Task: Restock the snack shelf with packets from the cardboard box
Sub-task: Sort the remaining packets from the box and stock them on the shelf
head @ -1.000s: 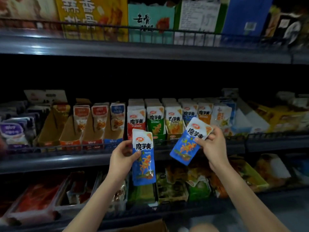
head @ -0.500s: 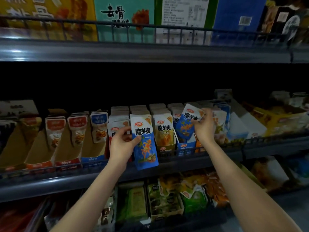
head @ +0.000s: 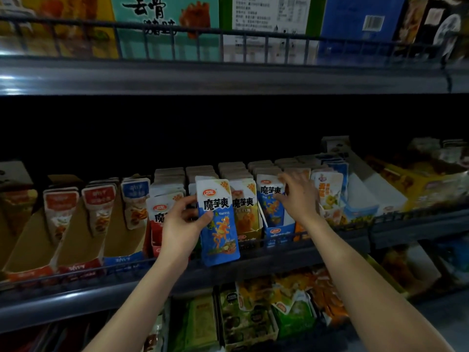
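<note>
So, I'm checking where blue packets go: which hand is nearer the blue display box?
Right. The right hand sits above the blue display box, pinching the packet standing in it; the left hand grips a second packet off to its left.

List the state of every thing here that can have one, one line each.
left hand, grips the loose packet.
loose packet, upright, before the shelf rail, not yet shelved.
right hand, pinches the boxed packet near its top.
boxed packet, upright in the blue box, front of its row.
blue box, open, holds packets.
brown boxes, open, partly filled, packets at the back.
</note>
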Action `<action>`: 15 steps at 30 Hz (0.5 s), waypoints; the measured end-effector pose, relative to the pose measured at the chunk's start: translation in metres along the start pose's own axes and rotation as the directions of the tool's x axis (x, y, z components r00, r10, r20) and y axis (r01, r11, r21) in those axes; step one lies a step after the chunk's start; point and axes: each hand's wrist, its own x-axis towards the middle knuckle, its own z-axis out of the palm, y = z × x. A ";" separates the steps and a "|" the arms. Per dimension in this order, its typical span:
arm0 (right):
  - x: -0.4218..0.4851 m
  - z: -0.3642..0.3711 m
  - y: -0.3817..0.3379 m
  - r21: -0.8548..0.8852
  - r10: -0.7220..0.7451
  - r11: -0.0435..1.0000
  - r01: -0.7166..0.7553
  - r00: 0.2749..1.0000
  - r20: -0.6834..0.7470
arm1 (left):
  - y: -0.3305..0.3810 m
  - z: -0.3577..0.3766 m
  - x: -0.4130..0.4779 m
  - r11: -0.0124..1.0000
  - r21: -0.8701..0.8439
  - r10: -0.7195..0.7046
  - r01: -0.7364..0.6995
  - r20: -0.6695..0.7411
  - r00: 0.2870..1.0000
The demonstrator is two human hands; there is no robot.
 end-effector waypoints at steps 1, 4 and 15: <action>0.002 0.002 0.002 -0.061 -0.034 0.998 0.033 0.999 -0.017 | 0.001 0.001 -0.001 1.000 -0.001 0.002 -0.002 0.003 1.000; 0.007 0.004 0.006 -0.237 -0.132 0.965 0.109 0.988 -0.082 | 0.003 0.005 -0.003 1.000 -0.023 -0.015 0.016 0.012 1.000; -0.035 -0.053 -0.060 0.630 0.165 0.717 -0.298 0.951 0.263 | 0.015 0.019 -0.015 0.992 -0.083 -0.084 0.094 0.126 0.989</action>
